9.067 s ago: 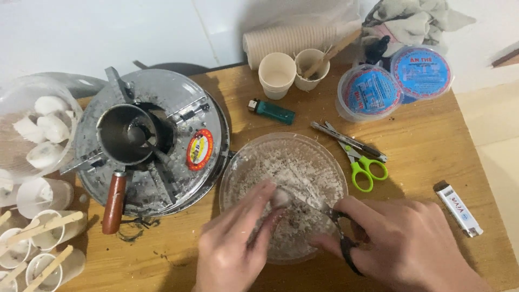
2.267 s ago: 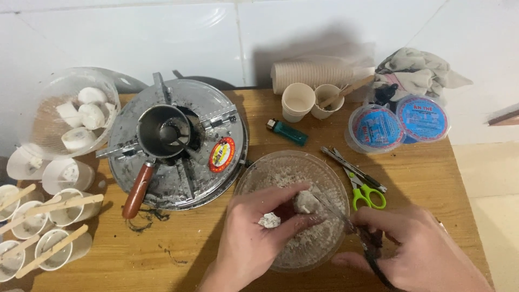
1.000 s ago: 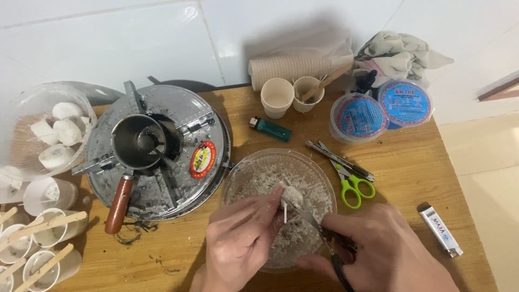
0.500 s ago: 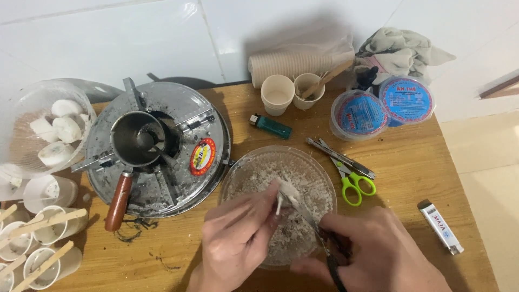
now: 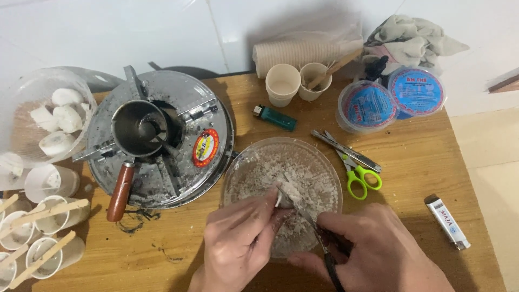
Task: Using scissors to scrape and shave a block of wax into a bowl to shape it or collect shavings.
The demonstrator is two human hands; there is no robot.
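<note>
A: Two hands over the glass bowl point(image 5: 254, 162), both busy. Left hand point(image 5: 243, 243) pinches a small white chunk point(image 5: 286, 192) at the fingertips, just above the white crumbs in the bowl.

B: Right hand?

A: Right hand point(image 5: 373, 249) is clenched around a dark-handled thin blade tool point(image 5: 308, 219); its tip touches the chunk. Could be scissors or a knife, can't tell.

B: Where's the bowl?

A: Front middle of the wooden worktop point(image 5: 421, 162), touching the round metal burner point(image 5: 162, 146) on its left. A small metal pot with a reddish-brown handle point(image 5: 121, 186) sits on the burner.

B: Other stuff?

A: Green-handled scissors point(image 5: 351, 165) just right of the bowl, green lighter point(image 5: 275, 116) behind it, white lighter point(image 5: 447, 221) near the right edge. Two paper cups point(image 5: 297, 81) at the back, two blue-lidded tubs point(image 5: 392, 97) beside them, grey cloth point(image 5: 411, 40) behind those. Far left: clear bowl of white lumps point(image 5: 46, 121), plus white cups with wooden sticks point(image 5: 38, 230) across them.
</note>
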